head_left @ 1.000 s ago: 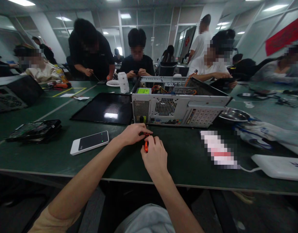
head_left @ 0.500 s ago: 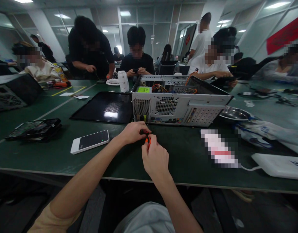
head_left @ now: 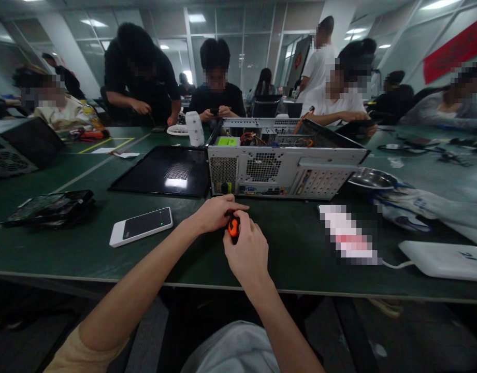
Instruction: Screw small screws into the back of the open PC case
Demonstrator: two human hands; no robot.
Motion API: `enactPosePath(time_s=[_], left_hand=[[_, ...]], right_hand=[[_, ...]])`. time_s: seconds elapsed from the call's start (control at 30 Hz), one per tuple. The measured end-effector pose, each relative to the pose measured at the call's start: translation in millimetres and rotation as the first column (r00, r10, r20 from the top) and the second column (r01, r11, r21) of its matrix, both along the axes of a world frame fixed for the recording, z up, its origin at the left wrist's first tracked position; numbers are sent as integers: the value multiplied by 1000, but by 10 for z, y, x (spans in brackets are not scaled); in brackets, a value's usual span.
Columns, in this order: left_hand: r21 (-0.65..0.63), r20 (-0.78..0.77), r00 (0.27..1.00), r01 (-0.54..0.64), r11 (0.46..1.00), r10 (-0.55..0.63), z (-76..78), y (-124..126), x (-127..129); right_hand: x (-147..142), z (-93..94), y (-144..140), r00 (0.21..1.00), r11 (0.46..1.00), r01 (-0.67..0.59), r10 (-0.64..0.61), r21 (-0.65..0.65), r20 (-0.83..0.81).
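Orange-and-black tool (head_left: pixel 233 228) is clasped in the right hand (head_left: pixel 246 243), in front of the open computer case (head_left: pixel 288 168). At its end nearer the case is the left hand (head_left: pixel 215 213), forefinger stretched out, other fingers partly hidden; whether they grip the tool, I cannot tell. Left of the case, a black panel (head_left: pixel 150 175) lies just beside it; a white device (head_left: pixel 142 228) lies in front, to its left. Right of the case sits a metal bowl (head_left: pixel 372 178).

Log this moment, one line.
right hand: holds orange-and-black object | left hand: at its far end, grip unclear | ahead: open computer case | beside case: black panel
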State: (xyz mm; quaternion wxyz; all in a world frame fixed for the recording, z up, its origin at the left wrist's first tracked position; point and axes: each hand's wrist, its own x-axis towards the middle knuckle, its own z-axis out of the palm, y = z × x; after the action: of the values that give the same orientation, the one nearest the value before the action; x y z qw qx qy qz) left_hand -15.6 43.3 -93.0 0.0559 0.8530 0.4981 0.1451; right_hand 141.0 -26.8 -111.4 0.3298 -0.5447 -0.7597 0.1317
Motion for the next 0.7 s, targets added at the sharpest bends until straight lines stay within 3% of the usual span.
enactPosePath(time_s=[0.27, 0.47, 0.7], left_hand=[[28, 2, 1000, -20, 999, 20, -46, 26, -39], [29, 57, 998, -43, 999, 42, -50, 48, -27], [-17, 120, 993, 11, 1000, -9, -23, 6, -23]], right_hand=[[17, 29, 19, 1000, 1000, -4, 3, -16, -8], [41, 109, -8, 998, 988, -64, 65, -138, 0], [44, 80, 0, 997, 995, -63, 60, -72, -47]])
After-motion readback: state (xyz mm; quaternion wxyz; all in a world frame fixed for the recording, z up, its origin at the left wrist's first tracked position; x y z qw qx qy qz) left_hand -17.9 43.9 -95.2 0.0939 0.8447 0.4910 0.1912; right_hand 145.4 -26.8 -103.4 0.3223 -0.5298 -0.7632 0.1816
